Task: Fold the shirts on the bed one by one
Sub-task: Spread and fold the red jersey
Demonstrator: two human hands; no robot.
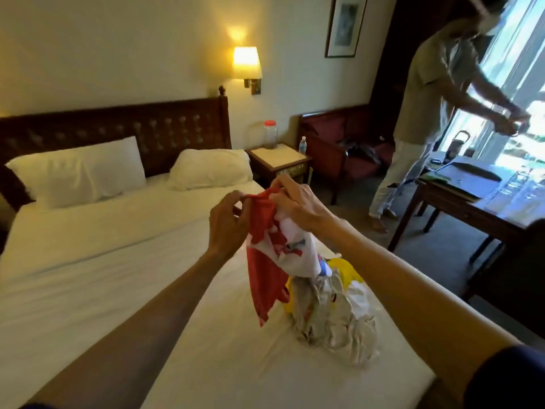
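1. The wide bed with its smooth white sheet (103, 276) lies mostly bare on this side, which looks like the working surface where each shirt will be spread and folded. Two white pillows (79, 169) sit at the dark padded headboard, well apart from the work.
2. The left hand (227, 222) is raised over the bed, its fingertips pinching the top edge of a red and white printed cotton shirt (274, 255).
3. That shirt hangs bunched from both hands, its lower end trailing down to the sheet; held high like this, I reckon it is being searched for collar or shoulders so it can be opened out.
4. The right hand (298, 202) grips the same top edge just beside the left, fingers curled round the cloth.
5. A crumpled heap of pale, yellow-tinged shirts (333, 308) waits near the bed's right edge.
6. Another person in a grey shirt (436, 93) stands by the dark wooden table (460, 199).
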